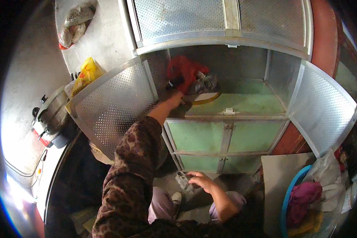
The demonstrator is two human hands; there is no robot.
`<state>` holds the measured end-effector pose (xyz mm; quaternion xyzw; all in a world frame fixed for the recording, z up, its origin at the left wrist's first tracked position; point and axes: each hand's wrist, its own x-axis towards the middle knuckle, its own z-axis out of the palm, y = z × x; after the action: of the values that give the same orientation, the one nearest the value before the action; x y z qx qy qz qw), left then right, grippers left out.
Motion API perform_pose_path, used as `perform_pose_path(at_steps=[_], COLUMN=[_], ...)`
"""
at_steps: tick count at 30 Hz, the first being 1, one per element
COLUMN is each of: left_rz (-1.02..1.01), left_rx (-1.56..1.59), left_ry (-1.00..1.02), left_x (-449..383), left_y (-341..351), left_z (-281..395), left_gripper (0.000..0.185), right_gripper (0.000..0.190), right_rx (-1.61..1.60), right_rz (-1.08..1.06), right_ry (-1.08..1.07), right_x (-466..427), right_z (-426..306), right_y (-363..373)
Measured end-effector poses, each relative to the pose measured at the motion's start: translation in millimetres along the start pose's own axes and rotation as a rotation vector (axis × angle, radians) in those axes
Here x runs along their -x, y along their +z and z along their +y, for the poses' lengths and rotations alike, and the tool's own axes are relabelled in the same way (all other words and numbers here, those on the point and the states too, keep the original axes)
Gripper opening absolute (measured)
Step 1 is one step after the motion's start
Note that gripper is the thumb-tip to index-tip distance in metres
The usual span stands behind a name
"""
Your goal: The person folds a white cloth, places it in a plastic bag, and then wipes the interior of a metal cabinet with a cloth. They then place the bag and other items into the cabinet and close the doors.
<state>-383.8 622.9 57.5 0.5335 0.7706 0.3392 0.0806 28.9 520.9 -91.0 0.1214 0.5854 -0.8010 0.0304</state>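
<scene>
A metal cabinet with perforated panels stands before me, and its middle compartment (250, 101) has a green floor. My left hand (176, 97) reaches into the left side of that compartment, beside a red plastic bag (186, 70). Blur and shade hide its fingers, so whether it grips anything is unclear. Next to it lies a round, yellow-rimmed tray or lid (206, 98), with a dark clear plastic bag (203, 84) on or behind it. Low above the floor, my right hand (201, 181) holds a crumpled grey cloth (184, 182) between thumb and fingers.
The left perforated door (116, 101) and right perforated door (324, 104) swing outward. A steel cooking pot (55, 107) and a yellow plastic bag (84, 77) stand at left. At lower right, a blue basin (285, 205) holds purple cloth (305, 196) and clear plastic.
</scene>
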Motion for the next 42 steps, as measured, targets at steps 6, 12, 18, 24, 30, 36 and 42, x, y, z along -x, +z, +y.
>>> perform_pose_path(at_steps=[6,12,18,24,30,36,42], left_rz=[0.038,-0.344,-1.271,-1.211,-0.61,-0.245,-0.324], left_rx=[-1.12,0.21,0.957,1.088,0.554,0.472,0.052], left_ry=[0.15,0.355,-0.372,-0.482,0.056,0.884,1.204], left_x=[35,189,317,346,339,300,257], left_y=[4,88,194,216,207,224,265], left_z=[158,303,406,444,449,522,594], left_gripper=[0.018,0.043,0.074,0.083,0.109,0.115,0.104], right_gripper=[0.046,0.045,0.041,0.039,0.038,0.036,0.035], right_rx=[-0.034,0.14,0.069,0.084,0.119,0.13,0.137], right_rz=[0.115,0.04,0.169,0.276,0.32,0.365,0.313], right_ry=[0.063,-0.079,-0.133,-0.157,-0.186,-0.191,-0.188], right_x=[9,-16,-7,8,11,21,9], right_z=[-10,7,43,43,40,42,41], right_y=[-25,-11,-30,-37,-42,-59,-37])
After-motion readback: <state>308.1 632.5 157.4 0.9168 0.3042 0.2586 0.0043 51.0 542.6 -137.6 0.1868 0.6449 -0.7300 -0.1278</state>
